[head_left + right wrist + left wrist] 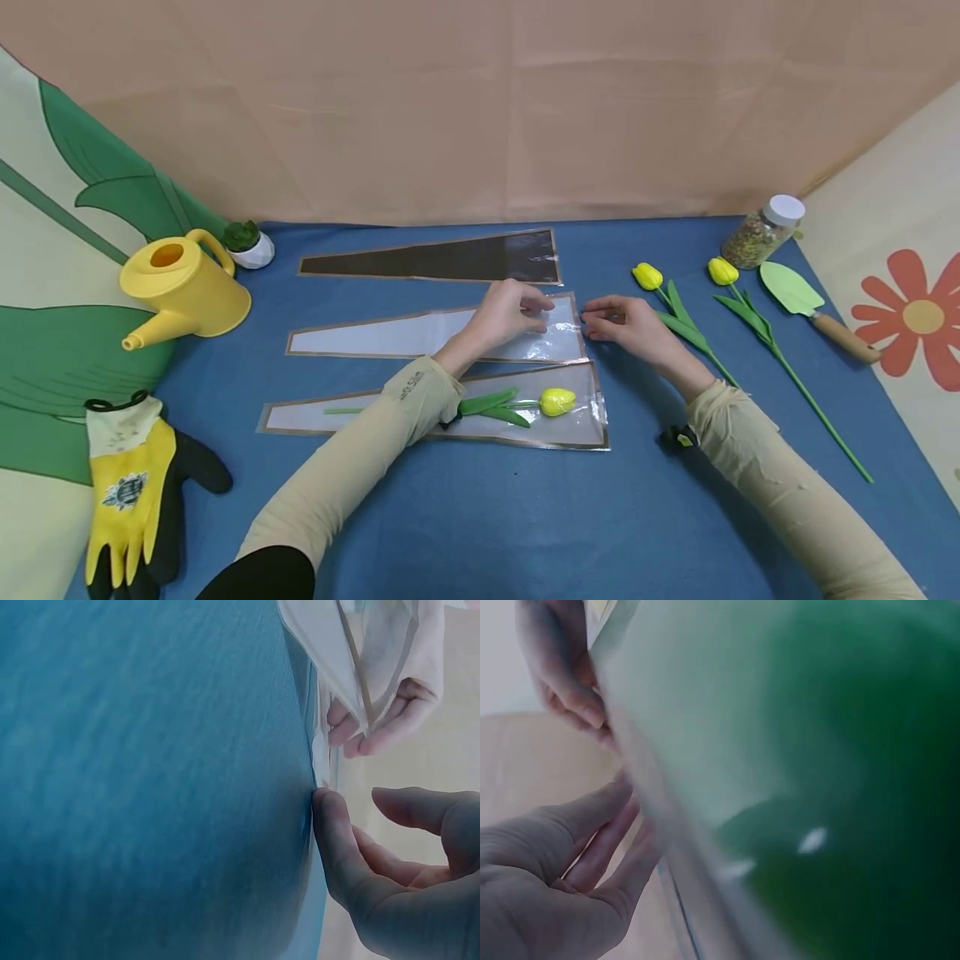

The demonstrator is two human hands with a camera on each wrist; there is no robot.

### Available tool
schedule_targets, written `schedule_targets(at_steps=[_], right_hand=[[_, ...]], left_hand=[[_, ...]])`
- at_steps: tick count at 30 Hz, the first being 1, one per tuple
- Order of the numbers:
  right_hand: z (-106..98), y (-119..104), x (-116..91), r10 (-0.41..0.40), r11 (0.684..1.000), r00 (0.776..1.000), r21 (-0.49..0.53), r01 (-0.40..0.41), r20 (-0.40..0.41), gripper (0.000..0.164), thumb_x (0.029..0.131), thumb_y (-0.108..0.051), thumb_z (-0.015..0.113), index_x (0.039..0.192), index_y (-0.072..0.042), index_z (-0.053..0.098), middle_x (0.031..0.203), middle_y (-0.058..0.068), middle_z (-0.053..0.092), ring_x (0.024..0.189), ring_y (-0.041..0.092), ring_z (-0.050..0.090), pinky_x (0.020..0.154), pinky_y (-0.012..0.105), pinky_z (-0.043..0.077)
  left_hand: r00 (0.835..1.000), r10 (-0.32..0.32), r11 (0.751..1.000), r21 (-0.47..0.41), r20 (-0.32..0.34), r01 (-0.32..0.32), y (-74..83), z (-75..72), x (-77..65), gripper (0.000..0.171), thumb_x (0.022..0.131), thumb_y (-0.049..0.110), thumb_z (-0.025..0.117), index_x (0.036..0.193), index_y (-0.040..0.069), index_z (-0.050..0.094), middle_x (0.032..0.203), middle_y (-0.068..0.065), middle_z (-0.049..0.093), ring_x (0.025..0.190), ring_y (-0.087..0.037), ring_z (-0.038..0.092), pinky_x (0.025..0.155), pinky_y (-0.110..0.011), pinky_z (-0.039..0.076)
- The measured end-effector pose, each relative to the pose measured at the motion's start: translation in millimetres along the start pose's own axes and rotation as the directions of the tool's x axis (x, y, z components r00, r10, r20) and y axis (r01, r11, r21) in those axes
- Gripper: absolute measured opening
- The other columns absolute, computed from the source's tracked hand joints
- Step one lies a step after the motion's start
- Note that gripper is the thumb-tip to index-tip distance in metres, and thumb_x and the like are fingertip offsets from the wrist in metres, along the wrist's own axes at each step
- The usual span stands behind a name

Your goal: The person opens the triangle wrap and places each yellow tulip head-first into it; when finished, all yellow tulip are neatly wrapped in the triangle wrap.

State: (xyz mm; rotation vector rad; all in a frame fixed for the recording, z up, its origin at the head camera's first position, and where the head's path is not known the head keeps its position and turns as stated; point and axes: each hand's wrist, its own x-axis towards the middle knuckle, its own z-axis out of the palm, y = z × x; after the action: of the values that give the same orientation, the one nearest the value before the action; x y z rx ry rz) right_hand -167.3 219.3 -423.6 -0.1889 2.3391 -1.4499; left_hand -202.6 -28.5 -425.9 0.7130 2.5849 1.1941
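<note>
In the head view, I have the middle clear-fronted white sleeve (405, 333) lying with its long axis left to right, tapering to the left. Its wide end sits under the left hand (510, 321); the right hand (618, 318) is just beyond that end, so for it the sleeve lies to the left. The left is nearer, its fingers loosely bent, thumb apart, gripping nothing I can make out. A dark sleeve (480, 257) lies on the far side; on the near side, the lower sleeve (300, 415) carries a yellow tulip (558, 402), and the left forearm crosses it. To the right, the nearer loose tulip (684, 332) runs under the right forearm (a stem I'd mind snagging), with the farther tulip (746, 317), jar (757, 237) and trowel (791, 287) beyond. The watering can (187, 287), potted plant (251, 246) and glove (131, 492) stay well off left on the blue surface (517, 533).

In the left wrist view, blurred green behind shiny film fills the right; the left thumb and fingers reach toward its edge, the right hand opposite.

In the right wrist view, I see the right forefinger touching down, thumb well parted from it, nothing pinched; the left hand shows beyond, partly behind clear film.
</note>
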Motion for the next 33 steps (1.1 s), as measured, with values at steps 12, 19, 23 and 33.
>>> schedule_targets(at_steps=[12, 19, 23, 33], right_hand=[[3.9, -0.4, 2.3, 0.031, 0.995, 1.000, 0.099, -0.031, -0.001, 0.045, 0.111, -0.009, 0.060, 0.149, 0.013, 0.051, 0.143, 0.031, 0.060, 0.114, 0.030, 0.071, 0.094, 0.031, 0.060], [8.0, 1.4, 5.5, 0.026, 0.976, 1.000, 0.218, -0.024, -0.008, 0.048, 0.111, -0.003, 0.057, 0.154, 0.014, 0.043, 0.149, 0.033, 0.052, 0.108, 0.015, 0.068, 0.096, 0.029, 0.058], [11.6, 0.6, 7.7, 0.014, 0.974, 1.000, 0.225, -0.009, -0.020, 0.049, 0.110, 0.001, 0.057, 0.154, 0.014, 0.040, 0.149, 0.034, 0.049, 0.117, 0.026, 0.064, 0.096, 0.027, 0.057], [23.9, -3.5, 11.7, -0.011, 0.951, 0.992, 0.304, 0.050, -0.129, 0.030, 0.108, 0.007, 0.054, 0.136, 0.011, 0.044, 0.140, 0.029, 0.049, 0.118, 0.029, 0.063, 0.093, 0.022, 0.057]], left_hand=[[0.999, 0.030, 0.999, 0.018, -0.016, -0.030, -2.8, 2.6, -0.2, 0.029, 0.083, 0.001, 0.092, 0.111, 0.002, 0.084, 0.110, -0.008, 0.081, 0.103, -0.020, 0.076, 0.092, -0.025, 0.057], [0.999, 0.032, 0.999, 0.002, -0.031, -0.032, -2.2, 4.0, -1.9, 0.029, 0.084, 0.002, 0.092, 0.112, 0.002, 0.083, 0.112, -0.009, 0.080, 0.104, -0.021, 0.076, 0.092, -0.025, 0.057], [0.999, 0.029, 1.000, 0.013, -0.038, -0.028, -1.3, 5.0, -2.3, 0.030, 0.084, 0.003, 0.092, 0.113, 0.002, 0.083, 0.112, -0.009, 0.080, 0.104, -0.021, 0.076, 0.092, -0.028, 0.058], [0.998, 0.008, 1.000, 0.024, -0.069, -0.006, 1.0, 7.7, -4.0, 0.030, 0.085, 0.004, 0.092, 0.114, 0.003, 0.083, 0.113, -0.009, 0.080, 0.106, -0.023, 0.075, 0.092, -0.030, 0.058]])
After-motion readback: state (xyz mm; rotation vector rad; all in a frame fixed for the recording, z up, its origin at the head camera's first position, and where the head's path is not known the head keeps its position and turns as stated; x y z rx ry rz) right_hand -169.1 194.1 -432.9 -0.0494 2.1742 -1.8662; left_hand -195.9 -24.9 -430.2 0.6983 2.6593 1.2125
